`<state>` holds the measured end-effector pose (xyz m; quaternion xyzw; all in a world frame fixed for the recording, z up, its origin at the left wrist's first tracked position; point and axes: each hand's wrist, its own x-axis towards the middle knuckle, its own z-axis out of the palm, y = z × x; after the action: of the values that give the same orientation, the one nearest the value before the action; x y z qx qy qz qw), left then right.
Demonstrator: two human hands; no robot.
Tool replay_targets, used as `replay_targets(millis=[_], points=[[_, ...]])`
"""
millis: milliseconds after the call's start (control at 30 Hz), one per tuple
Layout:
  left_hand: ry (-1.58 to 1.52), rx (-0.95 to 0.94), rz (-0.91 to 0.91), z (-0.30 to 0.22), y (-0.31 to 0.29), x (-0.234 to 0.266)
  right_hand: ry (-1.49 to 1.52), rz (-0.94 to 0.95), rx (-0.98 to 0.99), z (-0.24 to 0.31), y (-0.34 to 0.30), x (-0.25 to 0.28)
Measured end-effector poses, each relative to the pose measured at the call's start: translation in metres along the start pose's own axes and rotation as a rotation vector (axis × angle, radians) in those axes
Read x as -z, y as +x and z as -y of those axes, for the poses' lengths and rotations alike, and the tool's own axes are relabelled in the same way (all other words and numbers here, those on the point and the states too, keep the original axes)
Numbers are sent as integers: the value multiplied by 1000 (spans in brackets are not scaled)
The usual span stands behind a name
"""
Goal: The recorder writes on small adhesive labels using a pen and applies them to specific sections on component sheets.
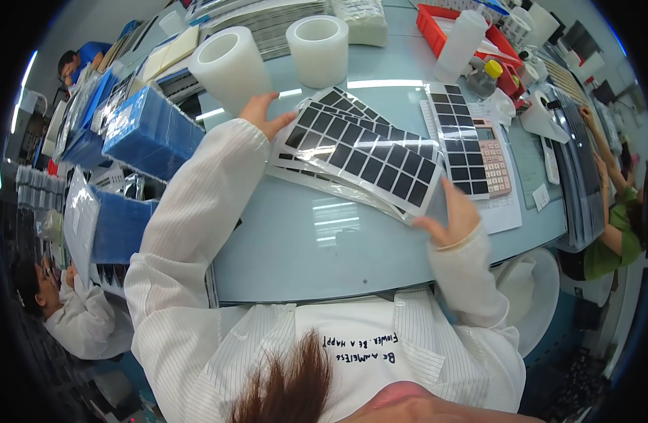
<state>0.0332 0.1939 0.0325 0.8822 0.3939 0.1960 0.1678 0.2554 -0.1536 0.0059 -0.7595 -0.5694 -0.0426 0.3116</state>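
Observation:
Several sheets of black rectangular stickers (369,151) lie fanned and overlapping on the table in front of me, the top one slanting down to the right. My left hand (264,116) is at the far left end of the top sheet, its thumb by the edge and its index finger stretched away. At the opposite short end, my right hand (453,217) has thumb and forefinger spread around the edge, the thumb by the near corner. Beneath the top sheet, other sheets (324,182) stick out. Some fingertips are hidden or blurred.
Another sticker strip (462,141) lies beside a pink calculator (494,166) on paper. Two white film rolls (317,53) stand at the back. A clear bottle (459,46) is near a red tray (431,28). Blue packs (151,130) are stacked left. Other people sit on both sides.

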Motion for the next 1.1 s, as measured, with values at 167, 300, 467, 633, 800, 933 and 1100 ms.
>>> replay_targets(millis=[167, 300, 467, 633, 800, 933, 1100], points=[[-890, 195, 214, -39, -62, 14, -39, -162, 108, 11, 83, 16], [-1289, 981, 585, -89, -124, -15, 77, 172, -80, -17, 157, -44], [-1647, 1100, 377, -97, -128, -24, -45, 441, -238, 3, 182, -72], [-1753, 1069, 360, -104, -111, -26, -111, 541, -287, 21, 180, -76], [-1878, 1137, 218, -122, -111, -10, -83, 683, -304, 40, 171, -66], [-1751, 1104, 298, -109, -121, -1, 27, 672, -328, 34, 154, -67], [-1551, 1227, 297, -61, -131, 0, 571, 780, -531, 37, 104, -78]])
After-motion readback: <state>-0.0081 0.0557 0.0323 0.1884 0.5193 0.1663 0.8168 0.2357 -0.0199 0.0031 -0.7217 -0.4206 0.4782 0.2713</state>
